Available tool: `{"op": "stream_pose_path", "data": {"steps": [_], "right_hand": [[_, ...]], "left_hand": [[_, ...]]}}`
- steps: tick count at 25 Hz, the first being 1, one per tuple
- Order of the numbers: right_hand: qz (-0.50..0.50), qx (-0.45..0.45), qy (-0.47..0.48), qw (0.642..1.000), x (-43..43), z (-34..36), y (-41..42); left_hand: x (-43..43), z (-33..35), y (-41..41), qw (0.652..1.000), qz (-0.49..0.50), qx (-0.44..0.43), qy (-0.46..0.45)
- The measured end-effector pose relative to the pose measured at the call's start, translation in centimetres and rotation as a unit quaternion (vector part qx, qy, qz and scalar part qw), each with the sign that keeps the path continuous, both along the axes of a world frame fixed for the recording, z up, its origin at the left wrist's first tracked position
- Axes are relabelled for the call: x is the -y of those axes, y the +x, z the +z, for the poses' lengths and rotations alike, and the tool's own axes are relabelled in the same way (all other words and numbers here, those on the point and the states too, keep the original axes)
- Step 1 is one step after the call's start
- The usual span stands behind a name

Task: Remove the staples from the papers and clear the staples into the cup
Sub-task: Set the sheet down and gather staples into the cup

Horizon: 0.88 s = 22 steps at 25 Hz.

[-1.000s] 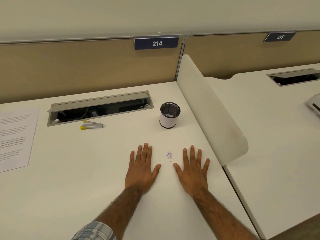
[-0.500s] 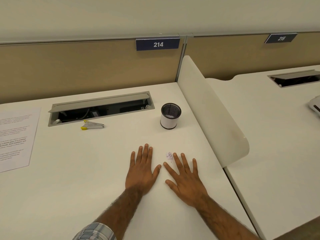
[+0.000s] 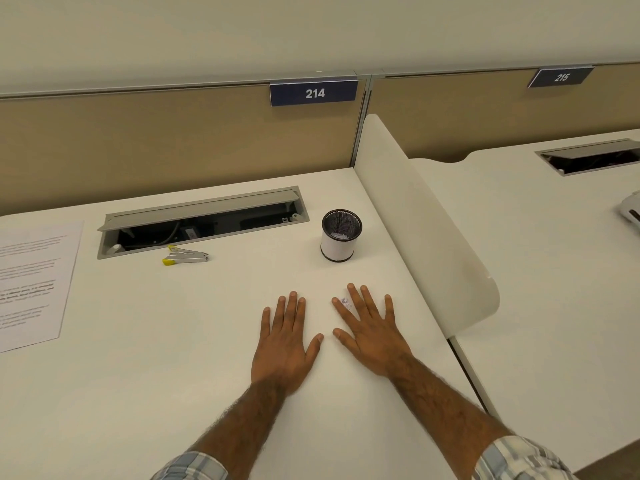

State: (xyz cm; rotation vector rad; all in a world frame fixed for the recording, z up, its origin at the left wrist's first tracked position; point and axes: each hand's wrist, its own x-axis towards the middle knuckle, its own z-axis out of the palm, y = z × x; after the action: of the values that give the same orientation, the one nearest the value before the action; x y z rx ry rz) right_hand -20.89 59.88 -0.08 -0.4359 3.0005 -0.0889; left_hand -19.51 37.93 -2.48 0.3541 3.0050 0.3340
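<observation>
Here, the head camera looks down at a white desk (image 3: 138,393) beneath a partition sign reading 214 (image 3: 313,93). Both bare hands lie flat, palms down, fingers spread and grasping nothing. The left hand (image 3: 285,344) rests near the middle of the desk. The right hand (image 3: 369,336) sits just beside it, angled a little leftward, and its index and middle fingers (image 3: 343,311) flank a tiny pile of loose staples (image 3: 345,302), touching it or very nearly so.

Beyond the hands, well apart from them, stands an upright mesh cup (image 3: 341,235) with a white band around its side. Pale specks show at its bottom, probably staples already dropped in, though they are too small to be sure.

To the left, a metal staple remover with a yellow tip (image 3: 185,256) lies unattended just in front of an open cable tray (image 3: 201,220). At the far left edge, printed papers (image 3: 31,282) lie flat; whether any staple is left in them cannot be told.

As a judgement, the pulling of staples looks finished or paused, since the tool is set down. What is left is clearing the small pile into the cup, which means gathering the bits with the right hand.
</observation>
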Motion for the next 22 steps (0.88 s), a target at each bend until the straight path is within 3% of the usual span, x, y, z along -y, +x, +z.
{"op": "stream_pose_path", "data": {"steps": [4,6,10,13,17,21,22], "right_hand": [[-0.087,-0.088,-0.137,0.983,-0.2,0.5,-1.5],[-0.090,-0.073,-0.177,0.977,-0.1,0.8,-2.6],[0.048,0.031,-0.107,0.993,1.0,2.1,-4.0],[0.098,0.010,-0.045,0.994,1.2,2.9,-4.1],[0.123,-0.016,-0.040,0.991,0.4,2.0,-2.7],[-0.060,0.004,-0.238,0.969,-1.3,1.5,-3.3],[-0.094,0.017,-0.245,0.965,-1.7,1.7,-3.6]], "left_hand": [[0.0,0.0,0.0,1.000,0.000,-0.001,-0.002],[0.0,-0.1,0.1,1.000,-0.002,0.001,-0.004],[0.1,-0.1,0.0,1.000,0.002,-0.006,0.001],[0.0,-0.2,0.1,1.000,-0.001,-0.003,-0.001],[0.1,0.1,0.1,1.000,-0.001,-0.004,-0.002],[0.0,-0.1,0.0,1.000,0.003,-0.007,0.003],[0.0,-0.2,0.0,1.000,0.003,-0.007,0.005]]}}
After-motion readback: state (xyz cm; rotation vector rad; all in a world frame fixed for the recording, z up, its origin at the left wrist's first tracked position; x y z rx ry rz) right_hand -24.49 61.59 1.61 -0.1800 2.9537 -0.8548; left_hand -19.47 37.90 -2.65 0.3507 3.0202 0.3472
